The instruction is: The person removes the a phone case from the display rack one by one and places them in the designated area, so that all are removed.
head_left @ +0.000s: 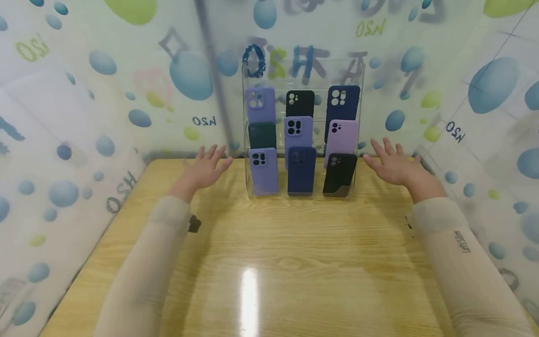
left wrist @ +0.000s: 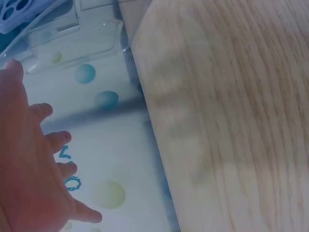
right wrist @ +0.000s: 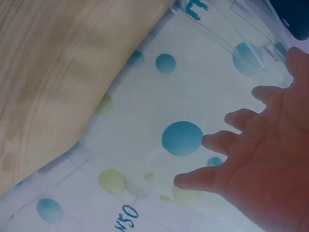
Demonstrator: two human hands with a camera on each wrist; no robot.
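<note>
Pale sleeves (head_left: 143, 262) partly hide the table (head_left: 320, 252), hands (head_left: 204, 169) (head_left: 396, 166) flanking phone cases (head_left: 301, 174).

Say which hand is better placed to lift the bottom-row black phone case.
Right, likely: that black phone case sits at the right of the stand, nearer the right hand; the left hand is beyond the left end.

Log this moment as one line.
left hand: spread, empty | right hand: spread, empty | clear plastic tiered rack: between hands, holding nine multicoloured rectangular phone cases
</note>
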